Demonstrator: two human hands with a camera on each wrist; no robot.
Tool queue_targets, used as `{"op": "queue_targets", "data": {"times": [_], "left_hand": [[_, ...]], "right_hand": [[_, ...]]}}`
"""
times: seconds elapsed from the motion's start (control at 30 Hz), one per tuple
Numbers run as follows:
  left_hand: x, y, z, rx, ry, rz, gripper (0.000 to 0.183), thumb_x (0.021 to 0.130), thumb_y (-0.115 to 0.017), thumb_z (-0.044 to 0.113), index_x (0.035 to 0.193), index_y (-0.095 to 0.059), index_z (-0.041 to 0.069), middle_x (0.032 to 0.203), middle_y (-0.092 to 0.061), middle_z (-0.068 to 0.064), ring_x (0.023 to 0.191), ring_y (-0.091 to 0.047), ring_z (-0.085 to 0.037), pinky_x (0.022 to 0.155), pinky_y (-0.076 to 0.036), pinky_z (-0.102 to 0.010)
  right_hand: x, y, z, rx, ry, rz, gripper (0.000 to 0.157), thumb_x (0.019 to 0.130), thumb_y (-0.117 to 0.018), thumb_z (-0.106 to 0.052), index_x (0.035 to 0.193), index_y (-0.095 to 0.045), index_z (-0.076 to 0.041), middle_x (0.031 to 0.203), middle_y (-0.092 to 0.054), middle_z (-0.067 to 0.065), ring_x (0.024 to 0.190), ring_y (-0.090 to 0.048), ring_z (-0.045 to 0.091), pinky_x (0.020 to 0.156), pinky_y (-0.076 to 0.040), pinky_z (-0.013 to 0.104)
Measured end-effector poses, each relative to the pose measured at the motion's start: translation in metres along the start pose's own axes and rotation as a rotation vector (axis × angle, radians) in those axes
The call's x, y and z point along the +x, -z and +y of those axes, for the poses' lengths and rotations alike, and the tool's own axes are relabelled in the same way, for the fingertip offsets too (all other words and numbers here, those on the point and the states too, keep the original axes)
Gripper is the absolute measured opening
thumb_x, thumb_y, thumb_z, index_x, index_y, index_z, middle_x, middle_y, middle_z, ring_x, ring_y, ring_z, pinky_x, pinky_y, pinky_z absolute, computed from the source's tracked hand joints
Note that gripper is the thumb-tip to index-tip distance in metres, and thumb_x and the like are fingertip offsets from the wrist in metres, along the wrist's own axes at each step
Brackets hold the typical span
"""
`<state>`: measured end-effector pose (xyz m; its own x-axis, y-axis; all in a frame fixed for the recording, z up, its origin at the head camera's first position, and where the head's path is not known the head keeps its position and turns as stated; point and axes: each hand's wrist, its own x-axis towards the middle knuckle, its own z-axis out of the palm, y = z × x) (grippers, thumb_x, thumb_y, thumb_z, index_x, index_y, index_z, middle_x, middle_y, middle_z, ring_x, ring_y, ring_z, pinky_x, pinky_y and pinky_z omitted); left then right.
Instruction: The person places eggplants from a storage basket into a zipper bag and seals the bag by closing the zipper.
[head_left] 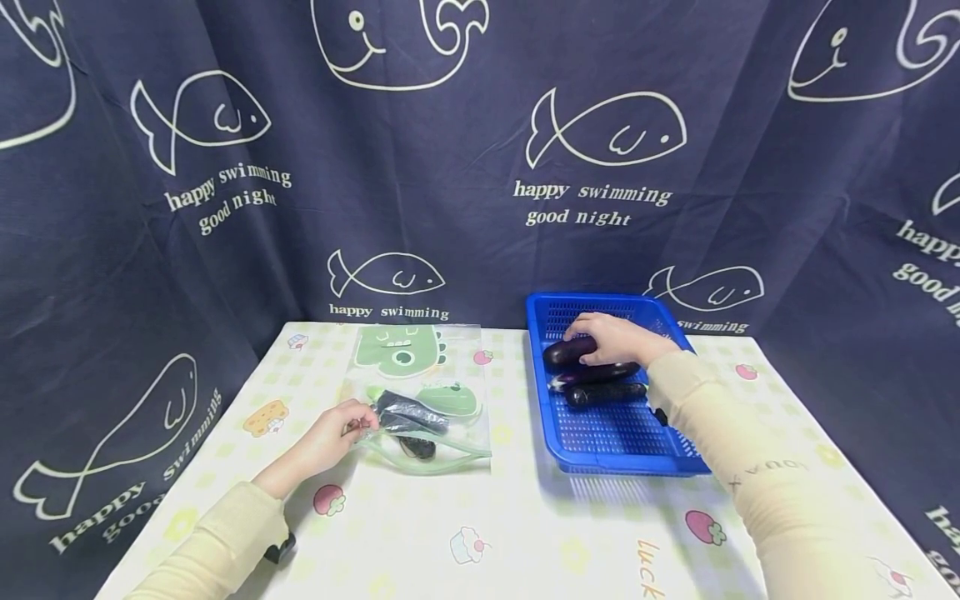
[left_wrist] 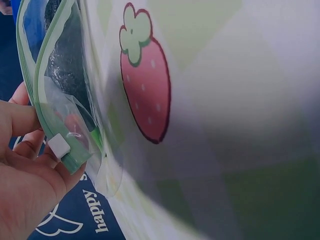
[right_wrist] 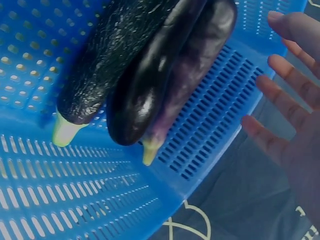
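A clear zip bag (head_left: 397, 348) with a green dinosaur print lies on the table at left, its green-edged mouth gaping towards me. My left hand (head_left: 347, 429) pinches the mouth's left corner, by a white slider (left_wrist: 59, 145). Inside the bag is a dark eggplant (head_left: 412, 412) with a green stem end. Three eggplants lie side by side in the blue basket (head_left: 551, 433): a wrinkled black one (right_wrist: 110, 65), a glossy one (right_wrist: 142, 95) and a purplish one (right_wrist: 197, 60). My right hand (head_left: 618, 337) hovers over the rearmost, fingers spread apart in the right wrist view.
A patterned cloth covers the table (head_left: 525, 533). Behind it and at both sides hangs a dark blue curtain (head_left: 480, 167) with fish drawings. The basket's raised rim (head_left: 630, 460) stands around the eggplants, close to the curtain.
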<state>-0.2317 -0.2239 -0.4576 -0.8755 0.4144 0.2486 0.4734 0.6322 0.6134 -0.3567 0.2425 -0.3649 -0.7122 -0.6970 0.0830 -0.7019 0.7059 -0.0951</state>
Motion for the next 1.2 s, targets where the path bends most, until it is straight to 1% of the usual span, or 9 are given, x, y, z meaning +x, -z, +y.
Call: {"op": "queue_targets", "data": {"times": [0.17,0.33,0.43,0.47,0.6,0.67,0.8,0.93,1.2], "left_hand": [[0.001,-0.001,-0.001,0.002,-0.010,-0.003,0.025,0.074,-0.058,-0.010,0.085,-0.060,0.012,0.085,-0.056,-0.002,0.075,-0.051,-0.019,0.069,-0.044,-0.025],[0.001,-0.002,-0.001,0.007,-0.020,0.000,0.023,0.075,-0.058,-0.009,0.085,-0.060,0.012,0.085,-0.056,-0.003,0.075,-0.051,-0.020,0.068,-0.044,-0.025],[0.000,-0.002,0.000,0.009,-0.018,-0.008,0.023,0.076,-0.057,-0.009,0.086,-0.060,0.012,0.085,-0.057,-0.005,0.076,-0.051,-0.020,0.068,-0.044,-0.025],[0.000,-0.002,0.000,0.010,-0.017,-0.011,0.023,0.076,-0.057,-0.009,0.086,-0.060,0.012,0.086,-0.056,-0.005,0.076,-0.051,-0.020,0.068,-0.044,-0.025],[0.000,-0.003,-0.001,0.004,-0.017,-0.006,0.024,0.076,-0.057,-0.009,0.086,-0.060,0.013,0.085,-0.056,-0.006,0.076,-0.051,-0.019,0.068,-0.044,-0.025],[0.001,-0.004,-0.001,0.000,-0.016,-0.002,0.024,0.075,-0.058,-0.009,0.085,-0.060,0.013,0.084,-0.056,-0.004,0.075,-0.051,-0.019,0.067,-0.044,-0.025],[0.002,-0.003,-0.002,-0.005,-0.013,-0.001,0.023,0.075,-0.059,-0.008,0.085,-0.060,0.014,0.084,-0.056,-0.003,0.075,-0.051,-0.020,0.067,-0.044,-0.024],[0.003,-0.003,-0.001,-0.005,-0.006,-0.010,0.022,0.076,-0.059,-0.007,0.085,-0.060,0.013,0.084,-0.056,-0.003,0.075,-0.050,-0.019,0.067,-0.044,-0.024],[0.003,-0.002,0.001,-0.014,0.014,-0.019,0.022,0.077,-0.059,-0.006,0.087,-0.060,0.013,0.085,-0.056,-0.002,0.076,-0.050,-0.018,0.068,-0.044,-0.024]], "right_hand": [[-0.002,-0.009,0.006,0.009,-0.076,-0.029,0.038,0.068,-0.072,-0.017,0.104,-0.062,-0.010,0.105,-0.057,0.007,0.098,-0.053,0.025,0.086,-0.042,0.044],[-0.002,-0.015,0.011,0.020,-0.084,-0.053,0.038,0.066,-0.072,-0.015,0.102,-0.062,-0.009,0.103,-0.057,0.008,0.098,-0.054,0.028,0.086,-0.042,0.046],[-0.003,-0.018,0.014,0.018,-0.095,-0.077,0.039,0.064,-0.071,-0.014,0.102,-0.061,-0.010,0.101,-0.057,0.008,0.096,-0.054,0.029,0.080,-0.043,0.051],[-0.004,-0.019,0.015,0.022,-0.102,-0.088,0.039,0.064,-0.071,-0.014,0.101,-0.061,-0.011,0.101,-0.057,0.008,0.095,-0.054,0.028,0.079,-0.043,0.051],[-0.007,-0.024,0.018,0.026,-0.094,-0.108,0.038,0.062,-0.071,-0.012,0.099,-0.061,-0.010,0.095,-0.057,0.009,0.090,-0.055,0.028,0.077,-0.043,0.050],[-0.009,-0.026,0.020,0.031,-0.076,-0.114,0.038,0.061,-0.071,-0.011,0.097,-0.061,-0.008,0.092,-0.058,0.010,0.088,-0.055,0.029,0.078,-0.043,0.046],[-0.012,-0.030,0.025,0.013,-0.059,-0.127,0.037,0.060,-0.070,-0.011,0.095,-0.061,-0.008,0.089,-0.059,0.009,0.085,-0.055,0.028,0.074,-0.041,0.043],[-0.014,-0.033,0.030,0.025,-0.037,-0.143,0.036,0.060,-0.070,-0.009,0.094,-0.061,-0.006,0.087,-0.059,0.010,0.083,-0.055,0.027,0.074,-0.041,0.039],[-0.015,-0.042,0.031,0.072,-0.017,-0.174,0.036,0.062,-0.071,-0.004,0.096,-0.060,-0.005,0.088,-0.059,0.009,0.083,-0.054,0.023,0.076,-0.044,0.038]]}}
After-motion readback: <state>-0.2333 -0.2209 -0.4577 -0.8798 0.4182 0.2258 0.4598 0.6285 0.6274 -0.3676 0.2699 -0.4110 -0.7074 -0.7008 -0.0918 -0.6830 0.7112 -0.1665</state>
